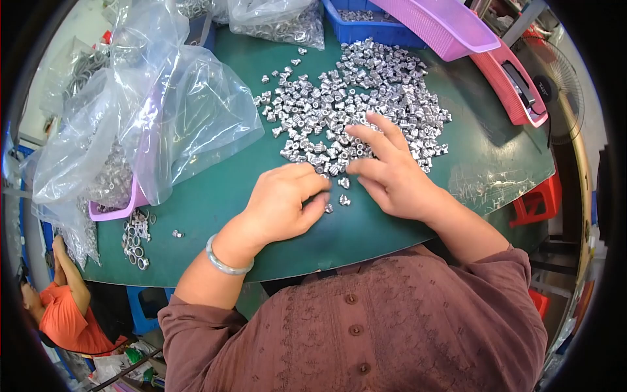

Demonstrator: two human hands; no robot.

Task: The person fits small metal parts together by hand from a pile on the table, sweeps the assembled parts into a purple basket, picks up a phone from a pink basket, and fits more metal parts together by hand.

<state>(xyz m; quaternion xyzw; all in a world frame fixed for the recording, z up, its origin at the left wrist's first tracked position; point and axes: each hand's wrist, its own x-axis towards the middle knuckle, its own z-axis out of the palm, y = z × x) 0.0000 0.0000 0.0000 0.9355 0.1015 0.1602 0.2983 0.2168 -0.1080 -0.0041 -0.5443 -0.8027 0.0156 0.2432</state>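
Note:
A wide pile of small silver metal fittings (366, 85), ridged and with round holes, is spread over the green table (274, 251). At the pile's near edge my left hand (281, 201) is closed, its fingers curled and its thumb bent in; whatever they hold is hidden. My right hand (398, 173) is open over the near right part of the pile, fingers spread with their tips among the fittings. Between my hands a few loose fittings (344, 200) lie apart from the rest. A pale bangle (225, 260) circles my left wrist.
Clear plastic bags (212, 108) and a purple basket (117, 212) stand at the left, near scattered metal rings (135, 242). At the back are a blue tray (372, 29), another purple basket (450, 29) and a red basket (516, 85). A person in orange (72, 313) sits at far left.

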